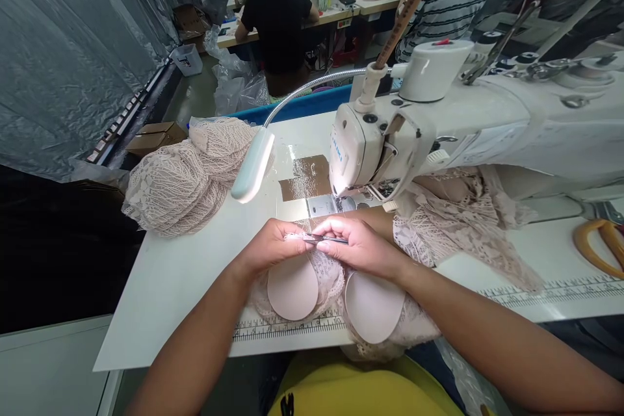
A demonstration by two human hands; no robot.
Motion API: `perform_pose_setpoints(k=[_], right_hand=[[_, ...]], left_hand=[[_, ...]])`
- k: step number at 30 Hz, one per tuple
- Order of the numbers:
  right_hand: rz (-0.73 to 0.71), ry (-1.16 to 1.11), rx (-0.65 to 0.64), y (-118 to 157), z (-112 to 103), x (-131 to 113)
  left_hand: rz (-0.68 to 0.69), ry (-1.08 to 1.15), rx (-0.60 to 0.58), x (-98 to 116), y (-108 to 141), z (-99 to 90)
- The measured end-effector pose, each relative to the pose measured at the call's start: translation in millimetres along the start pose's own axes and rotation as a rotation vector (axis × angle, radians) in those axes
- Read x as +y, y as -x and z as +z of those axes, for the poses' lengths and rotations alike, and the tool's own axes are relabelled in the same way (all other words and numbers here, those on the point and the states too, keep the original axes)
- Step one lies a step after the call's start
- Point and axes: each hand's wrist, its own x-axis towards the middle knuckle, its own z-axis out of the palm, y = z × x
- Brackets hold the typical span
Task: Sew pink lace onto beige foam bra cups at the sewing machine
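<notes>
In front of the sewing machine [468,107], the left hand [270,246] is pinching a lace piece [330,273] and the right hand [363,247] is gripping a small metal tool [335,240], two cups [292,289] already lying against lace, the pinched edge seemingly remaining unfinished.

Forearms [195,331] slanted in from the lower left and lower right; left hand [273,246] and right hand [358,244] pinched, fingertips close together, near the frame's centre.
</notes>
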Motion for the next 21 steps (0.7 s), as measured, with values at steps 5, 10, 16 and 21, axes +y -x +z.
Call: perform_pose_setpoints(k=[5, 10, 16, 21], right_hand=[[-0.037, -0.007, 0.052, -0.8, 3.1, 1.6], [-0.035, -0.056, 0.049, -1.0, -0.2, 4.0], [0.006, -0.013, 0.009, -1.3, -1.8, 3.0], [-0.032, 0.035, 0.038, -2.6, 3.7, -1.4]], left_hand=[[-0.001, -0.025, 0.003, 1.0, 1.1, 2.1], [-0.006, -0.014, 0.006, 2.4, 2.1, 3.3], [0.011, -0.027, -0.002, 0.8, 0.5, 3.5], [0.029, -0.082, -0.048, 0.2, -0.1, 7.1]])
